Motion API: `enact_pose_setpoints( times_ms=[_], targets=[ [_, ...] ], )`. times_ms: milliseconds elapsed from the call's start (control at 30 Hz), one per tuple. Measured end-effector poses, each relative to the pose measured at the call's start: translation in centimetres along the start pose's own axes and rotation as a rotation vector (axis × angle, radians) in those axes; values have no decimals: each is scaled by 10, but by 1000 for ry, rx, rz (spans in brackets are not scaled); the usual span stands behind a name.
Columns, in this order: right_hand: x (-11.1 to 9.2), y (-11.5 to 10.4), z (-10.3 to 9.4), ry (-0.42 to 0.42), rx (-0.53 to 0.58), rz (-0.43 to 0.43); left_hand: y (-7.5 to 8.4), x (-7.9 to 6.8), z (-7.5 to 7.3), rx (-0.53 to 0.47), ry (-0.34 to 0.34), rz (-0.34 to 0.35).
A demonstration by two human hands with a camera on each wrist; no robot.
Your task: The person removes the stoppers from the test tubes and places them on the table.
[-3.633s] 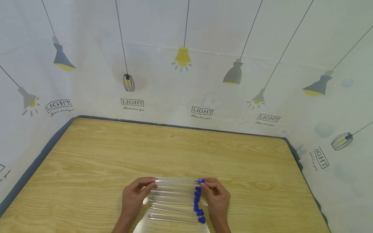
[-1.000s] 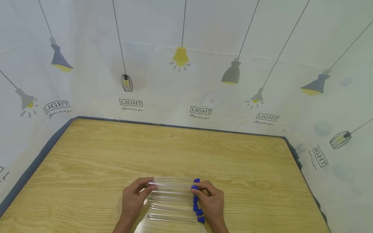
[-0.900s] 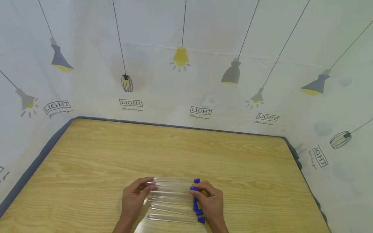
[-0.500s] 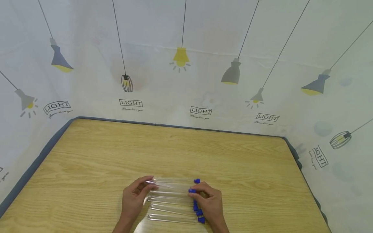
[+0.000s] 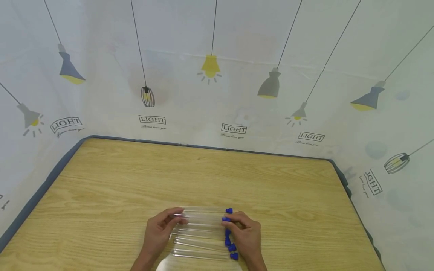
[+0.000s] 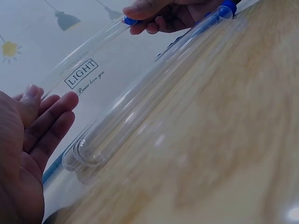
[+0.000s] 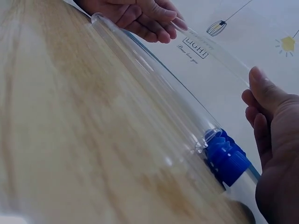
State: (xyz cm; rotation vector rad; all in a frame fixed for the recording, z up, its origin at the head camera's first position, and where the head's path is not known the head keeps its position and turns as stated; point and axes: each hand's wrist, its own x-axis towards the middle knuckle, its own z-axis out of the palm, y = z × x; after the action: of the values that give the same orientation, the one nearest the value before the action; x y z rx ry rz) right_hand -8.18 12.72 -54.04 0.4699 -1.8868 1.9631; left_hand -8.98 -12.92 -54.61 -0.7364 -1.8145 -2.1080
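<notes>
Between my hands a clear test tube (image 6: 77, 59) is held above several others. My left hand (image 5: 158, 231) pinches its rounded end with thumb and forefinger. At its other end my right hand (image 5: 245, 231) pinches the blue cap (image 5: 225, 219); the fingers hide part of it, so how deep it sits I cannot tell. Under and nearer than the held one, more capped test tubes (image 5: 200, 253) lie side by side on the table, blue caps (image 7: 227, 161) to the right. One tube lies beyond the held one, its blue cap (image 5: 229, 210) beside my right fingertips.
The wood-grain table (image 5: 135, 169) stretches away behind and to both sides of the tubes. A pale curtain (image 5: 190, 101) printed with lamps and the word LIGHT hangs around the far and side edges. A whitish glare patch lies at the near edge.
Earlier both hands held the farthest tube, which now lies on the table. They have moved to the tube nearer me. In the last half second both hands shifted slightly right.
</notes>
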Motion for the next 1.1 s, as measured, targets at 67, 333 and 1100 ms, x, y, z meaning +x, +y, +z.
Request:
enact_pose_setpoints(
  times_ms=[67,333,1100],
  targets=[
    [0,-1,0,6,5,28,0,0,-1,-1,-12,-4],
    [1,-2,-3,5,13,59,1,-1,-1,-50,-33,-40],
    [3,-22,2,21,-121,183,2,-2,3,155,15,-40]
  ],
)
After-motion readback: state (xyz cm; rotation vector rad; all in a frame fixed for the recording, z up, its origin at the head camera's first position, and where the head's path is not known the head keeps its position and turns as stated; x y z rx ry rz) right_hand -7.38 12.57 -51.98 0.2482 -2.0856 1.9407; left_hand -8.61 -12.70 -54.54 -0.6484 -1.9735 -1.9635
